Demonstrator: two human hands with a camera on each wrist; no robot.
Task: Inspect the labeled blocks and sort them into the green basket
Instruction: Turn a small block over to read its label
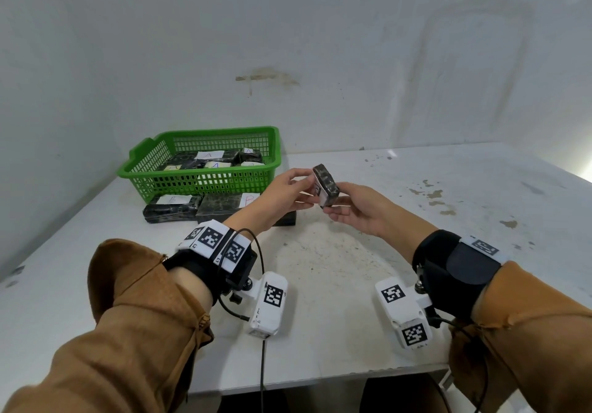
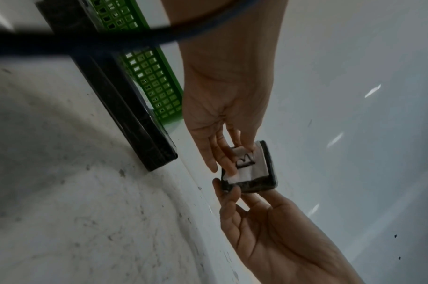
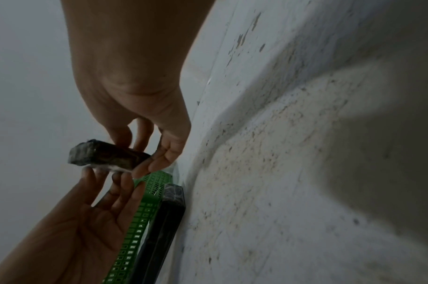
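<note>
A small dark marbled block (image 1: 326, 185) with a white label is held up over the table between both hands. My left hand (image 1: 306, 190) pinches its left side, thumb on top and fingers on the label. My right hand (image 1: 336, 209) grips its lower right end with fingertips. The left wrist view shows the block (image 2: 250, 170) label side up, a black letter on it that looks like a B. From the right wrist, the block (image 3: 105, 153) appears edge-on. The green basket (image 1: 198, 179) stands at the back left with several labeled blocks inside.
Dark blocks (image 1: 173, 209) lie in a row on the white table (image 1: 320, 268) against the basket's front wall; one (image 1: 224, 204) bears a red B label. A stained wall rises close behind. The table's near edge runs under my forearms.
</note>
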